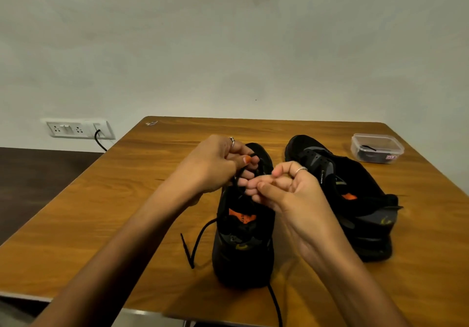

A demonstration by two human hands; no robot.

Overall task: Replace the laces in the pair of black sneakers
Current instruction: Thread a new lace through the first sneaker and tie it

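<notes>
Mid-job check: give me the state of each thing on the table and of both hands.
left sneaker: upright, being laced
black lace: partly threaded, ends trailing loose
right sneaker: leaning, eyelets empty
plastic container: lidded, dark contents
left hand: pinches lace
right hand: fingers curled at lace

Little can be read. The right sneaker (342,189) carries small pale lettering on its side near the eyelets, too small to make out. The clear plastic container (377,148) bears a red-and-white label, its print illegible. An orange tongue tag on the left sneaker (243,237) shows unreadable marks.
</notes>
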